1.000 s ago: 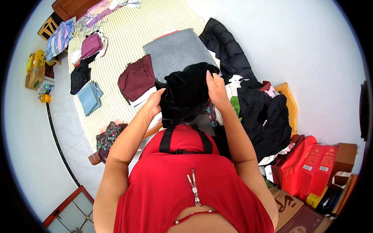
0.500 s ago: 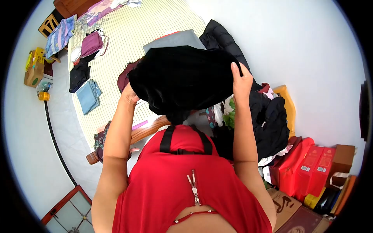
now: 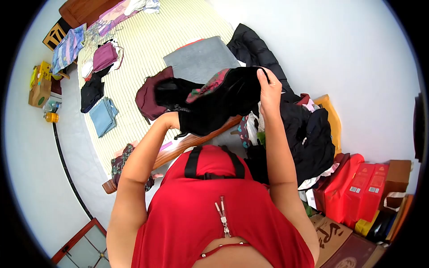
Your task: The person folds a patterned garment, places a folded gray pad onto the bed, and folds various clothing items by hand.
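Note:
A black velvety garment (image 3: 214, 109) with a pink and green floral patch hangs between my two hands above the edge of the bed. My right hand (image 3: 270, 88) pinches its right end, thumb on top. At the lower left, my left hand (image 3: 170, 120) grips the garment, with its fingers mostly hidden behind the cloth. Just beyond lies a maroon garment (image 3: 149, 99) on the striped bed sheet (image 3: 147, 40). A grey folded cloth (image 3: 201, 58) lies flat behind the black garment.
Folded jeans (image 3: 103, 117), dark clothes (image 3: 92, 93) and a purple garment (image 3: 105, 56) lie along the bed's left side. A black puffer jacket (image 3: 257, 49) is by the wall. To the right are a heap of dark clothes (image 3: 308, 138) and red boxes (image 3: 359, 185).
The black garment has gone from spread wide to gathered and twisted, showing its floral patch. My left hand has moved right and slightly down, closer to my right hand.

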Demonstrator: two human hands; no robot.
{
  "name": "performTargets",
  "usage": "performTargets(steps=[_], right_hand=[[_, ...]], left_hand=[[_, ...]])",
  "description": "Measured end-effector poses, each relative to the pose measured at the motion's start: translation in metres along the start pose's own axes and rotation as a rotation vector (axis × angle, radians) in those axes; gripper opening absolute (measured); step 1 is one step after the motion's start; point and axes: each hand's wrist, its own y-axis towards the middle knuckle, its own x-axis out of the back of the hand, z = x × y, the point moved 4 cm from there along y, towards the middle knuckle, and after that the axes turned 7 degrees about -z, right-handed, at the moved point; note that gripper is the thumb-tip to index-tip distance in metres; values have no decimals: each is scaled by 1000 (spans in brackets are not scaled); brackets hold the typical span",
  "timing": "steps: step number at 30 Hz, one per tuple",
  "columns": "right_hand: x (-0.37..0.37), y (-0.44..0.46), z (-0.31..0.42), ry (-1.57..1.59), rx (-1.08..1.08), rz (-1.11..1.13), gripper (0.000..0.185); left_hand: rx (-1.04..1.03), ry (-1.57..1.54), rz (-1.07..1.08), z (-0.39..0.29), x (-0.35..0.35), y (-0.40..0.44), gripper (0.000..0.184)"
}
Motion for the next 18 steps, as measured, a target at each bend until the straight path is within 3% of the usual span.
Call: performTargets(steps=[1, 2, 3, 5, 7, 9, 11, 13, 14, 18], right_hand=[[0, 3, -4, 5, -27, 0, 22], [1, 7, -11, 10, -55, 1, 21], [1, 10, -19, 15, -83, 4, 21], [2, 17, -49, -11, -48, 91, 30], [5, 18, -85, -326, 128, 142, 40], [-5, -6, -86, -450, 138, 261, 47], [-18, -25, -109, -277, 147, 543, 44], [-23, -58, -92, -77, -57, 863, 41], [-22, -76, -86, 153, -632, 717, 44], [-30, -77, -99, 110, -415, 435, 48]], left_hand=[[71, -289, 92, 5, -7, 1, 41], [263, -583, 47, 16, -5, 2, 40], [27, -409, 11, 31, 8, 8, 40], [164, -931, -163, 12, 25, 11, 42], [66, -1342, -262, -54, 32, 15, 45], [-23, -1352, -306, -78, 33, 19, 54], [-164, -1412, -217, -89, 30, 21, 55], [-184, -1513, -107, -85, 25, 27, 56], [-161, -1547, -95, -83, 22, 27, 55], [-58, -1644, -235, -68, 14, 37, 54]])
